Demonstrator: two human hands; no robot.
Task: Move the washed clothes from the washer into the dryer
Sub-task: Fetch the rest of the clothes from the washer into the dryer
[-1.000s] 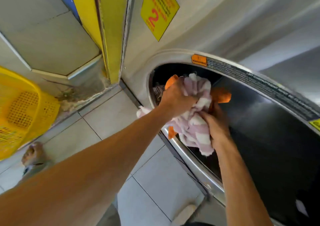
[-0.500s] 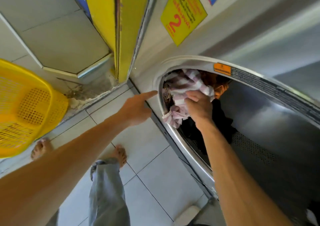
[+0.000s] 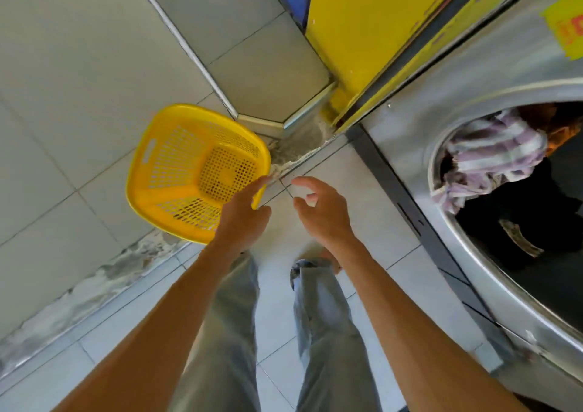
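Left hand [image 3: 244,214] and right hand [image 3: 325,211]: both empty, fingers loosely spread, over tiled floor [image 3: 362,197] beside yellow basket [image 3: 192,172]. Striped cloth [image 3: 492,156] inside dryer opening [image 3: 441,159]. Step: between loads. Next: probably fetching more washing.

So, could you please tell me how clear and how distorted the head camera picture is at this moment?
Head view: wide-angle bending curves the floor tile lines and the dryer opening; daylight is even, the drum interior dark; the striped cloth and yellow basket are fairly sharp, while both hands are slightly motion-blurred.
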